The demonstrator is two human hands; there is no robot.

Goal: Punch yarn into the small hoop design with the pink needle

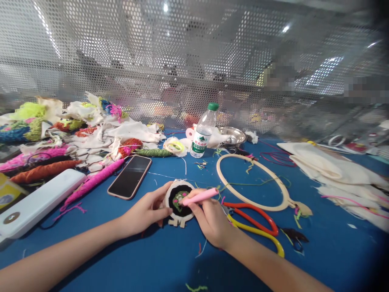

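A small round embroidery hoop (179, 202) with black cloth and a green and pink stitched patch lies on the blue table. My left hand (146, 211) grips its left rim, fingers curled around the edge. My right hand (209, 219) is closed on a pink punch needle pen (199, 196), whose tip points at the stitched patch. Right beside my right wrist lie scissors with red and yellow handles (258, 225).
A black phone (130, 176) lies left of the hoop. A large empty wooden hoop (252, 182) lies right, a water bottle (203, 132) and metal dish (232, 136) behind. Yarn and cloth scraps (75, 129) pile at the left, white cloth (334, 170) at the right. A perforated metal screen (194, 61) stands behind.
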